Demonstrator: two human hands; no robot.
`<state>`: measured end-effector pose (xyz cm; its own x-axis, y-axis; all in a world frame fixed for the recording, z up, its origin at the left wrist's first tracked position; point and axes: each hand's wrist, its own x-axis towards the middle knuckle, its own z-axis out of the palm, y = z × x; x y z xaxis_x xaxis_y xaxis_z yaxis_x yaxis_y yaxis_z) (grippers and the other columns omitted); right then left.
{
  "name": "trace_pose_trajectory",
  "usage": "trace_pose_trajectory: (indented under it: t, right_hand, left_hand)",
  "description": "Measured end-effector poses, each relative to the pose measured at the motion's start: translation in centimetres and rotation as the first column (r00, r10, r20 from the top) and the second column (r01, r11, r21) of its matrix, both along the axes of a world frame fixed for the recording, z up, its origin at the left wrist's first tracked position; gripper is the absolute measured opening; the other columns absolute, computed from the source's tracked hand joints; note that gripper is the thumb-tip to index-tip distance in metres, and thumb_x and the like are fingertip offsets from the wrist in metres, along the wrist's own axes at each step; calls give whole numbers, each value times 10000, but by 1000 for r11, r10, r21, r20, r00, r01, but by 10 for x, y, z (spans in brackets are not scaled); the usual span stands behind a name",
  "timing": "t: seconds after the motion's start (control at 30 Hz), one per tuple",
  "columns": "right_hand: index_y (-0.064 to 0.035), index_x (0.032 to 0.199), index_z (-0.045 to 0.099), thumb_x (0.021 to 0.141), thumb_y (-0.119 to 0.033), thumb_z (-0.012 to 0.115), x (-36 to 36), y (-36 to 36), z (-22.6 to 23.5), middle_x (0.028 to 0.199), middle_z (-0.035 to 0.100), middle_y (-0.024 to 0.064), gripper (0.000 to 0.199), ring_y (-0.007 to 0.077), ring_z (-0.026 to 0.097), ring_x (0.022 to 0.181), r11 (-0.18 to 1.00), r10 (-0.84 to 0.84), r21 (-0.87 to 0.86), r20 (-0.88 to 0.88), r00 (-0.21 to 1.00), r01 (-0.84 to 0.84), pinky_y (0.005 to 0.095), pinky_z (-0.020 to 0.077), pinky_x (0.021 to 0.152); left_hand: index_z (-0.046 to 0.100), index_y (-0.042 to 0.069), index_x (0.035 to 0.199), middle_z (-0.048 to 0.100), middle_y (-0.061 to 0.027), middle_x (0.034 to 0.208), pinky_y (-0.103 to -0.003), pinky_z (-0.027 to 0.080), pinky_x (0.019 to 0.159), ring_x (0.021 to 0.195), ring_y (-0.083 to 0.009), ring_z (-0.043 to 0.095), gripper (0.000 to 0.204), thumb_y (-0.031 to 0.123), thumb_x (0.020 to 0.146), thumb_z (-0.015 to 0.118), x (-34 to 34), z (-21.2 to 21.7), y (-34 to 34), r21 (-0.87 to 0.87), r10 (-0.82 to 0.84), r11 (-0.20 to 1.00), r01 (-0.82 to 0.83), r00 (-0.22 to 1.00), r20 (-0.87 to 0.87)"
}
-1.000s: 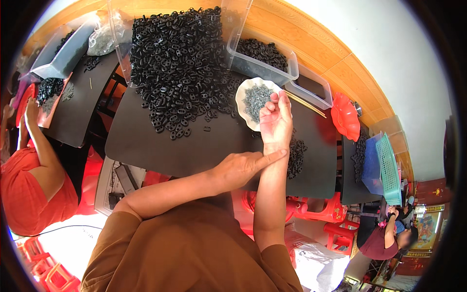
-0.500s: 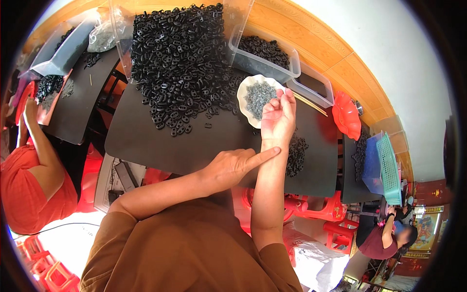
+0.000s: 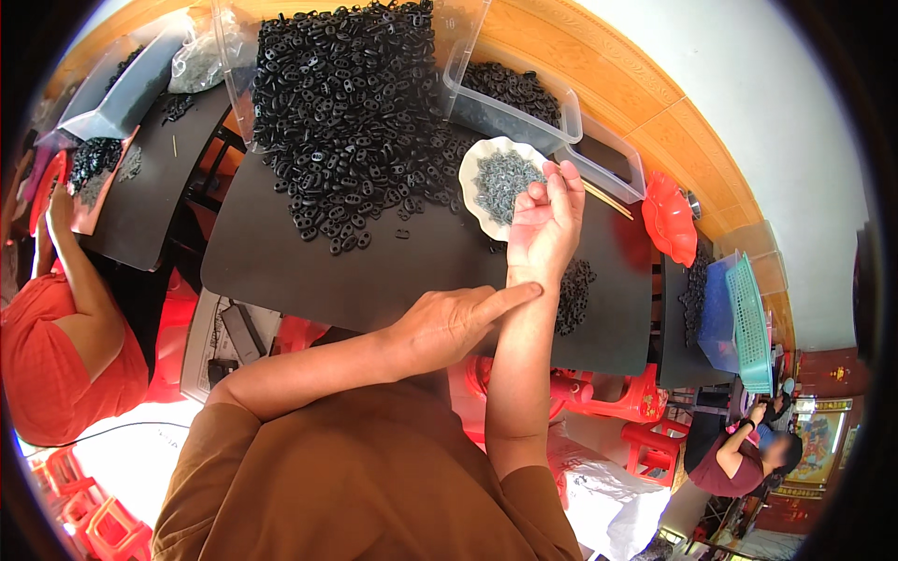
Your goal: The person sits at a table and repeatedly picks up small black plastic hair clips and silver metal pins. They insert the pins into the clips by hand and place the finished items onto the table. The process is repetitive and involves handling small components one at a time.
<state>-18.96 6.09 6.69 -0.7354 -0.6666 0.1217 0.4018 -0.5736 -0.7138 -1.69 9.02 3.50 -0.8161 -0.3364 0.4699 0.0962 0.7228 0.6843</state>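
Note:
My left hand (image 3: 451,321) reaches across my front with its index finger stretched out, the tip touching the inside of my right wrist. Its other fingers are folded and partly hidden; no object shows in it. My right hand (image 3: 545,224) is palm up and open, fingers loosely curled, nothing in the palm. Beside and partly behind it stands a white scalloped bowl (image 3: 475,213) of small clear-grey pieces (image 3: 505,179). A small pile of black pieces (image 3: 574,297) lies right of that wrist. A large heap of black two-holed plastic pieces (image 3: 351,122) spreads from a clear tub on its side.
Clear bins (image 3: 567,117) stand at the dark table's (image 3: 271,266) back edge, near chopsticks (image 3: 608,198) and a red scalloped dish (image 3: 667,220). A teal basket (image 3: 748,323) is farther right. A person in red (image 3: 70,355) works at the left; another (image 3: 739,458) is at the right.
My hands keep the same pose, with the left finger still on the right wrist. The right hand has shifted slightly right. The view has moved a little.

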Motion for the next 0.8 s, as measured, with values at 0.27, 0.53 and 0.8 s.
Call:
trace_pose_trajectory:
  t: [0.27,0.53,0.8]
  right_hand:
    - [-72,1168,595,952,-38,633,9,2,5,1058,655,68,222,101,562,734,999,-45,11,-89,995,46,234,470,636]
    - [-71,1173,592,949,-42,642,14,3,11,1053,651,67,231,98,557,725,996,-85,29,-124,989,89,230,463,646]
    - [-67,1182,587,956,-53,633,12,6,8,1076,650,69,231,97,555,730,998,-52,34,-120,991,57,235,459,655]
  left_hand:
    - [411,187,1449,656,-91,986,-404,564,693,853,-302,677,727,-47,815,679,2,4,4,75,26,997,-20,997,-79]
    - [473,149,1393,650,-97,967,-403,565,697,851,-305,677,624,-34,830,670,-2,12,-2,55,64,997,-59,992,-104]
    - [487,133,1339,636,-85,910,-391,555,623,795,-304,670,522,-4,863,652,2,9,2,-34,7,999,-9,999,-46]
